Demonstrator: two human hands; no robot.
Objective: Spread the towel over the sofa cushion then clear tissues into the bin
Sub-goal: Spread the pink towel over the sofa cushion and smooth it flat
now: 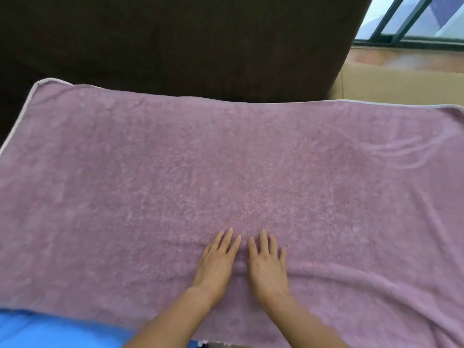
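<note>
Dark brown sofa backrest (pixel 175 46) stands well beyond the fingertips. Mauve plush towel (pixel 175 159) lies spread over the seat cushion, reaching far to either side of the hands. Left hand (pixel 217 262) and right hand (pixel 267 267) press flat on it, fingers straight, side by side, gripping nothing. Shallow creases (pixel 351 271) run outward from the right hand; advise sweeping both palms apart under even pressure. Tissues and bin: not in view.

Hiding the cushion wholly under the towel (pixel 226 172). Cropping towel at 3, 6 and 9 o'clock, arms (pixel 173 320) at 6, blue cloth (pixel 50 330) at 7, window (pixel 411 18) at 1, box (pixel 401 84) at 2.
</note>
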